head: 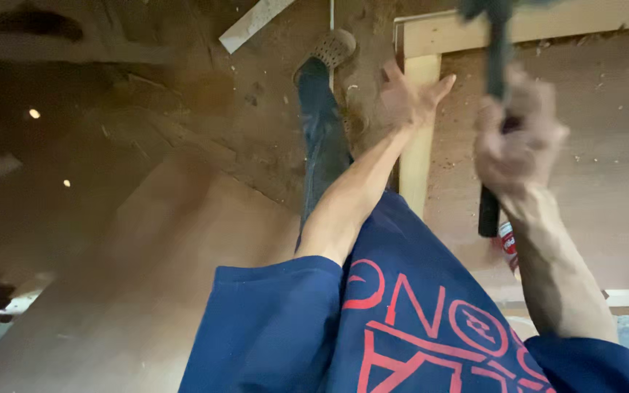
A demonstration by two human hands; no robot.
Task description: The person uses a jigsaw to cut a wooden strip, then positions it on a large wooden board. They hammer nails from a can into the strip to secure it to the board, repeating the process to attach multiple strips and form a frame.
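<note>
Sawdust is scattered over the dirt floor (pixel 256 109) seen from above. A hammer (pixel 495 87) with a dark handle is gripped in the right hand (pixel 518 142), whose fingers (pixel 500 164) are wrapped fully shut around the handle; the tool's head is blurred and partly cut off at the upper edge of the view. The hammer is held above the corner of a pale wooden frame (pixel 431 36). The left hand (pixel 409 98) is laid at that frame's upright post (pixel 418 156), fingers spread open and gripping nothing; whether the palm touches the wood cannot be told. A leg in dark trousers with a grey perforated shoe (pixel 329 49) is planted on the floor just beside the post. A loose wooden strip (pixel 252 25) lies further up the floor.
</note>
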